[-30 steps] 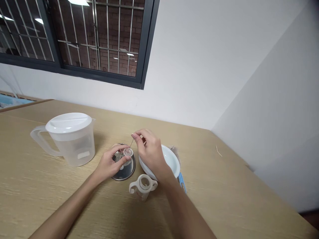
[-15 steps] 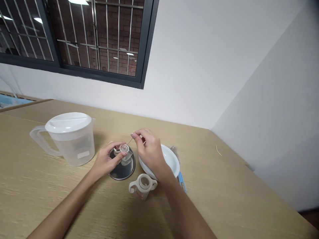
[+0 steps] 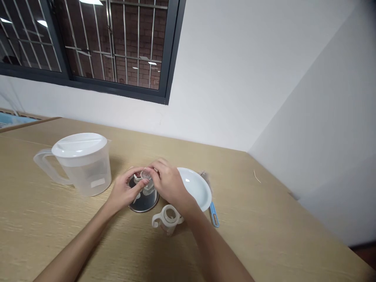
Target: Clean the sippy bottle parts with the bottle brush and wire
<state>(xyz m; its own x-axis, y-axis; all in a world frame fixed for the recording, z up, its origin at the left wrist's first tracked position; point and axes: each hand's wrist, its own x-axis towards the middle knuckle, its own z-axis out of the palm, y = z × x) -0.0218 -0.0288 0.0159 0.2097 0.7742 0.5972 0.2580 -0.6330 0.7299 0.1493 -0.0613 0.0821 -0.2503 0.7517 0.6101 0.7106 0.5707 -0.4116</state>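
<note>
The small clear jar (image 3: 149, 184) sat between my two hands, above the round metal dish (image 3: 144, 205). The thumb and forefinger of my left hand (image 3: 123, 192) were closed around it; those of my right hand (image 3: 169, 183) were drawn together at its rim, though whether they gripped anything I couldn't tell. I judged this to be close work at the jar's mouth, calling next for a steady left hold and a light, precise right touch. What the jar held was too small to make out. Just beside it, a second jar (image 3: 137, 178) showed something reddish. Nearer me stood the open-mouthed handled bottle (image 3: 168, 225), its contents unclear; right of it lay a white dish (image 3: 197, 190). Leftward on the bench (image 3: 264, 235), the lidded jug's (image 3: 85, 172) cloudy wall hid any level.
</note>
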